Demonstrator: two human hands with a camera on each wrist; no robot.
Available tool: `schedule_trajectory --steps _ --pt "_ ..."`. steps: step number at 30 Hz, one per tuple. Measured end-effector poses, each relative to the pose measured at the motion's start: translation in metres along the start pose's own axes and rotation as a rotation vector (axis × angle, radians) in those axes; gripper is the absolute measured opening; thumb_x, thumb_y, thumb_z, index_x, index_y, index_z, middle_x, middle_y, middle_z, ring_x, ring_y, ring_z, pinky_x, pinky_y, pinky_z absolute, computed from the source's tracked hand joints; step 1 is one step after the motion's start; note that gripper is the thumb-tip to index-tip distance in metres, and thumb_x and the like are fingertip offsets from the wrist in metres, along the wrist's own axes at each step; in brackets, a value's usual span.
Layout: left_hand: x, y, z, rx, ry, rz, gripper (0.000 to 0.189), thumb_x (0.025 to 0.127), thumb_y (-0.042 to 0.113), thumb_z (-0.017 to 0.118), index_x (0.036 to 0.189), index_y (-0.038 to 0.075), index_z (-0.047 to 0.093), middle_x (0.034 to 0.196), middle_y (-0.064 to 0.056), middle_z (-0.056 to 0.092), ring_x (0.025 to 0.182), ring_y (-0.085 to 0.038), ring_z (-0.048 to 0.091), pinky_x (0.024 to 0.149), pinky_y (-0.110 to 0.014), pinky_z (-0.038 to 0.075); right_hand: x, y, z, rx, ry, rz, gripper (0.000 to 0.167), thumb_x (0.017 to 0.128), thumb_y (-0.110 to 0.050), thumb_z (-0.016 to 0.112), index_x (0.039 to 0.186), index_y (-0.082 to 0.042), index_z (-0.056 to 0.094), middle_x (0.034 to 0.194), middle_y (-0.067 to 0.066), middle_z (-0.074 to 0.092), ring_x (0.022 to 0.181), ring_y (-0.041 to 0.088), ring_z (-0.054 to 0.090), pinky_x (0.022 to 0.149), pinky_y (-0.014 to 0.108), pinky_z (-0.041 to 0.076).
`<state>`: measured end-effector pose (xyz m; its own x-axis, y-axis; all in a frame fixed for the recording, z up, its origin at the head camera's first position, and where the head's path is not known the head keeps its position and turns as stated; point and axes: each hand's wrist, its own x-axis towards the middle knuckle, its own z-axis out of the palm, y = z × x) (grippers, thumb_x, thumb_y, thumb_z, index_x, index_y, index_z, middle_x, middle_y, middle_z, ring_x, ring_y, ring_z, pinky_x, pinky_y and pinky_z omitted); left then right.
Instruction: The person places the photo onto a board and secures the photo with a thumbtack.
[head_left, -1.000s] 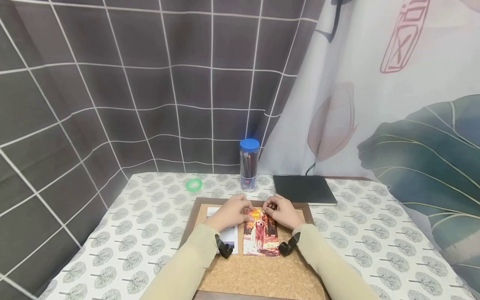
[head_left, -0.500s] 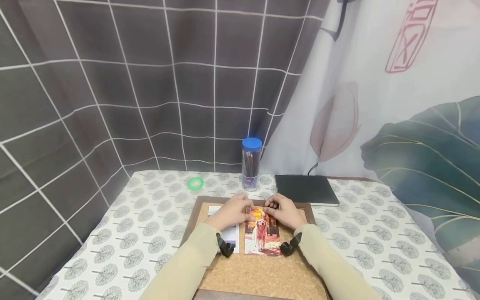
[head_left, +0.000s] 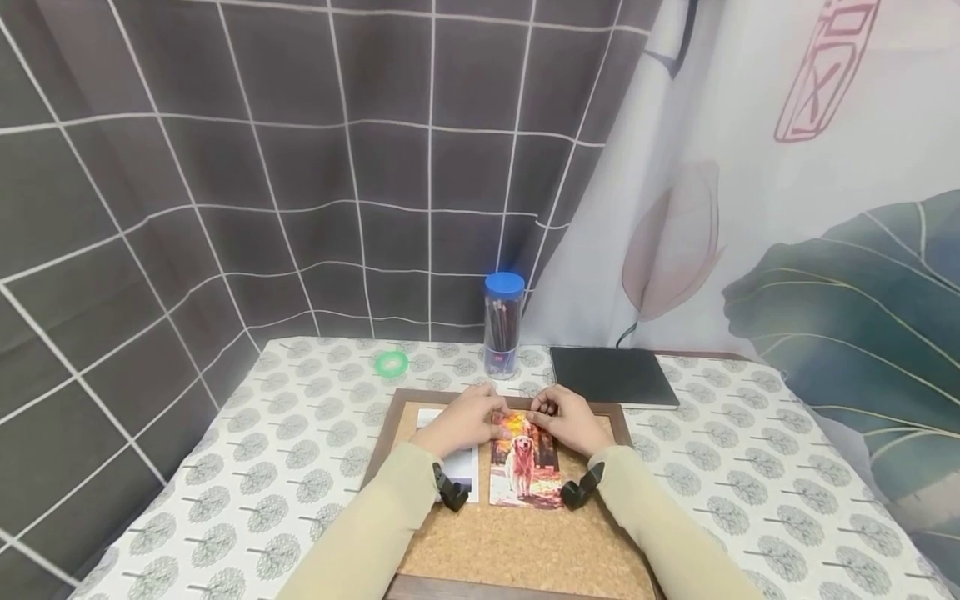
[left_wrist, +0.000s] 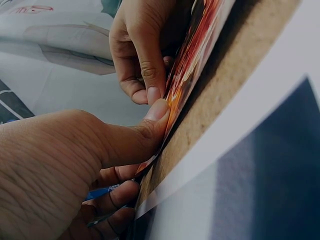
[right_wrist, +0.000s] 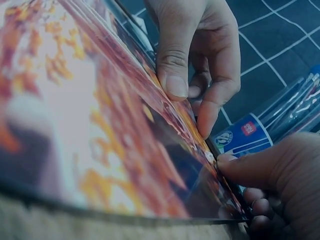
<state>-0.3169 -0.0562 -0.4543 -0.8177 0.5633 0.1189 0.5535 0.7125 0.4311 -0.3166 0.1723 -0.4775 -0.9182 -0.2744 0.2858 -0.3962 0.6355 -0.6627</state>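
A dog photo (head_left: pixel 522 477) with orange autumn colours lies over the framed cork board (head_left: pixel 517 550). My left hand (head_left: pixel 467 422) pinches its top edge, thumb (right_wrist: pixel 176 86) on the printed face and index finger at the rim. Close beside it, my right hand (head_left: pixel 570 423) pinches the same edge with thumb and curled fingers. In the left wrist view the thumbs nearly meet, and a dark gap shows between photo and cork. A second picture (left_wrist: pixel 270 165), white-bordered, lies on the board's left side, partly under my left hand and wrist.
Behind the board stands a clear tube of pencils (head_left: pixel 502 325) with a blue lid. A green tape roll (head_left: pixel 391 363) sits at the back left, and a black flat notebook-like item (head_left: pixel 615 377) at the back right. Tree-print cloth (head_left: pixel 262 467) covers the table.
The head view has shifted slightly. Both hands keep their places at the photo's top edge, and the photo has not visibly moved on the board.
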Motion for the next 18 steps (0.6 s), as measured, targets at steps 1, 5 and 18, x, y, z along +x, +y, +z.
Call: schedule_trajectory --steps 1,5,18 --pt "0.0003 -0.0003 0.0002 0.002 0.001 0.001 0.032 0.085 0.041 0.078 0.11 0.021 0.072 0.098 0.009 0.052 0.098 -0.012 0.05 0.095 -0.034 0.046 -0.0002 -0.0004 -0.0006 0.001 0.003 -0.003 0.011 0.087 -0.018 0.078 0.09 -0.015 0.068 0.085 -0.003 0.057 0.077 0.012 0.053 0.07 0.026 0.045" --pt "0.001 -0.0008 0.001 0.007 -0.005 0.005 0.033 0.085 0.041 0.077 0.11 0.021 0.072 0.099 0.009 0.053 0.098 -0.012 0.05 0.095 -0.033 0.046 -0.0013 -0.0005 -0.0016 0.004 0.006 0.004 0.01 0.087 -0.016 0.077 0.09 -0.014 0.068 0.085 -0.003 0.057 0.077 0.012 0.053 0.07 0.025 0.046" --pt "0.0009 -0.0009 0.0002 0.0 -0.004 -0.007 0.033 0.085 0.042 0.077 0.11 0.021 0.072 0.099 0.01 0.052 0.098 -0.011 0.049 0.094 -0.033 0.046 0.0016 -0.001 -0.0011 -0.049 0.001 0.009 0.012 0.087 -0.014 0.078 0.088 -0.013 0.066 0.084 -0.002 0.055 0.075 0.012 0.051 0.069 0.027 0.045"
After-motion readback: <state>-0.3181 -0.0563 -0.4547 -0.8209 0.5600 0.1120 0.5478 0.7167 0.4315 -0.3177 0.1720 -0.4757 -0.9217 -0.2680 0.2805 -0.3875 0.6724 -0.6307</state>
